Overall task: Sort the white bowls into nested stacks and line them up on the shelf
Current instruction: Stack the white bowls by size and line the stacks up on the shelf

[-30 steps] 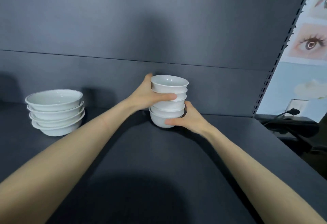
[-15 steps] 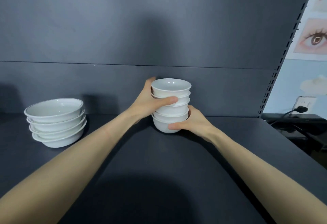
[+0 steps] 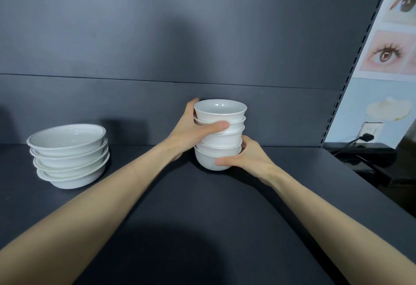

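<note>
Right now both hands are on the stack of small bowls (image 3: 219, 136), which stands on the dark shelf (image 3: 202, 228) at about twelve o'clock, close to the back panel (image 3: 157, 36). The left hand (image 3: 191, 131) grips the upper part of the stack from its nine o'clock side, thumb curled across the front of the second and third bowls; one fingertip shows past the rim of the top bowl, and the other fingers go round the back out of sight. The right hand (image 3: 249, 160) cups the lowest bowls from four o'clock, thumb laid across the front of the bottom one, its fingers hidden behind the stack. I cannot tell whether the bottom bowl's foot rests on the shelf or hangs just above it.

Well apart, at nine o'clock, a stack of wide bowls (image 3: 69, 156) sits untouched, nested a little crookedly.

At two o'clock, past the slotted upright (image 3: 351, 77), a poster of painted eyes (image 3: 391, 52) is cut off by the edge of view. Below it a plug and cable (image 3: 360, 139) sit in a wall socket, and the dark clutter beneath is too dim to make out.
</note>
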A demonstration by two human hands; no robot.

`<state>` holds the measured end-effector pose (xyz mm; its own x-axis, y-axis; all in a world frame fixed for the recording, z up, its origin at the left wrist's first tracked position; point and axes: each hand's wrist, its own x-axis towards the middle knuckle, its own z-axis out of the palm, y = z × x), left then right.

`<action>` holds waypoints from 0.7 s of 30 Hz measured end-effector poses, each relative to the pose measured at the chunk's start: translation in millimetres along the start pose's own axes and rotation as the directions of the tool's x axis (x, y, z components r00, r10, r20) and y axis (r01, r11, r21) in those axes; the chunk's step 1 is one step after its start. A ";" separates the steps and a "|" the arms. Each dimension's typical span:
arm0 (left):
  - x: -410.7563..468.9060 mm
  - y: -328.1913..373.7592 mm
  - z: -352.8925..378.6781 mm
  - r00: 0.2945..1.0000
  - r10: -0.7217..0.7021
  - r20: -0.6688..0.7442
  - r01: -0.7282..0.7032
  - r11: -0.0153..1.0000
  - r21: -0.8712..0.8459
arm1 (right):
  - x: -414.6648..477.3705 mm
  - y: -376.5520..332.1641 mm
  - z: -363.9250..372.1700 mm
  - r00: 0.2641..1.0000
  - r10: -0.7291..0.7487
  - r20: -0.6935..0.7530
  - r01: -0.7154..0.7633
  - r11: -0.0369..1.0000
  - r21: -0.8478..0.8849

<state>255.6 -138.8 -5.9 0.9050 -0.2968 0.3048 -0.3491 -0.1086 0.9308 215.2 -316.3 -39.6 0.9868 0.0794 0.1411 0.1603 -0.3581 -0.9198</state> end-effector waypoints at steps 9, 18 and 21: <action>-59.3 61.0 0.8 0.995 0.058 -0.082 -0.054 0.997 0.050 | -43.2 -30.7 0.3 0.997 -0.074 -0.011 0.075 0.997 0.019; -178.1 104.4 -12.0 0.957 0.018 -0.290 0.011 0.995 0.096 | -116.3 -61.0 43.6 0.972 -0.170 0.163 0.155 0.983 0.102; -219.2 118.1 -35.4 0.922 0.004 -0.387 0.049 0.991 0.126 | -132.5 -82.0 75.7 0.948 -0.207 0.243 0.180 0.975 0.127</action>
<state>24.5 -53.0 44.3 0.9273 0.0931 0.3625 -0.3322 -0.2415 0.9118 69.7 -227.0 -10.6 0.8966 0.3755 0.2348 0.3312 -0.2165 -0.9184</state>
